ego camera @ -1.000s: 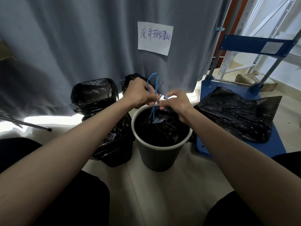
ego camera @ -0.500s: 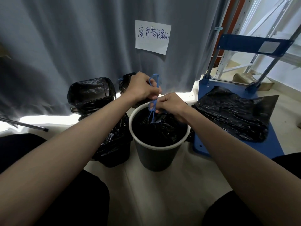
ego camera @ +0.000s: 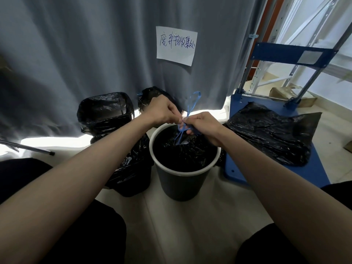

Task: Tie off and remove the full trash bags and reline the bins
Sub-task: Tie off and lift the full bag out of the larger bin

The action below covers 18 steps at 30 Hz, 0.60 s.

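Drawstring (ego camera: 191, 105) getting pinched by left hand (ego camera: 164, 111) and right hand (ego camera: 202, 124), both clamped right above bin (ego camera: 182, 180). Bag (ego camera: 186, 155) sitting inside, probably soft, slippery, light; lifting by string looking safest.

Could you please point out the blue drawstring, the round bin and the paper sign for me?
blue drawstring (ego camera: 194, 100): head view, on its upright loop.
round bin (ego camera: 181, 185): head view, on its dark outer wall.
paper sign (ego camera: 176, 45): head view, on the sheet's middle.

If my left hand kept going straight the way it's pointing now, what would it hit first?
Most likely your right hand. The left hand points rightward over the bin, both pinching the blue drawstring almost knuckle to knuckle. Depth is hard to judge from this view.
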Available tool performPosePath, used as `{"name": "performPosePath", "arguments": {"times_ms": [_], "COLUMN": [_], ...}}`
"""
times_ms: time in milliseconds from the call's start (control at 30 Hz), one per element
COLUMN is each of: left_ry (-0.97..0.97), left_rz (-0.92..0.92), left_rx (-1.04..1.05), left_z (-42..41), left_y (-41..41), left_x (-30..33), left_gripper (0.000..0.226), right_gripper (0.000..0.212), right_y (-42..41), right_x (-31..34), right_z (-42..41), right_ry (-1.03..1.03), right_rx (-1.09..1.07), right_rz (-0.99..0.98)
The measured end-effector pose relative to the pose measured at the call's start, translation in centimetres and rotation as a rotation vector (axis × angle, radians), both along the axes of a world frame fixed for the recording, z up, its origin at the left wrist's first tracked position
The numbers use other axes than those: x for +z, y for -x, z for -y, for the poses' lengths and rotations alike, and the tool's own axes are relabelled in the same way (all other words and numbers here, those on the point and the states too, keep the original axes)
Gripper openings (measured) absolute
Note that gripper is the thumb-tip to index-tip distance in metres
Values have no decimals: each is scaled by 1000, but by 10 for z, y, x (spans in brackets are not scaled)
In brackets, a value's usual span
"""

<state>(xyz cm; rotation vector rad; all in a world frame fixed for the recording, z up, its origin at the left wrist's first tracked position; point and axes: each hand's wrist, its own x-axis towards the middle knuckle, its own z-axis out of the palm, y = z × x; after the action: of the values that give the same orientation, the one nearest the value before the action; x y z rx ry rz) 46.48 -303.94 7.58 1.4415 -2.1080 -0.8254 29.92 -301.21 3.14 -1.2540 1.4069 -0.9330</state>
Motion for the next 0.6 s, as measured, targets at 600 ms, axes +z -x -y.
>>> {"name": "performPosePath", "arguments": {"times_ms": [600], "left_ry": [-27], "left_rz": [371], "left_rx": [87], "left_z": [4], "left_y": [-16], "left_x": [5], "left_gripper": [24], "right_gripper": [11], "right_y": [2], "right_x": [1], "right_z": [-2], "right_ry": [42], "right_rx": [-188], "right_rz": [-33]}}
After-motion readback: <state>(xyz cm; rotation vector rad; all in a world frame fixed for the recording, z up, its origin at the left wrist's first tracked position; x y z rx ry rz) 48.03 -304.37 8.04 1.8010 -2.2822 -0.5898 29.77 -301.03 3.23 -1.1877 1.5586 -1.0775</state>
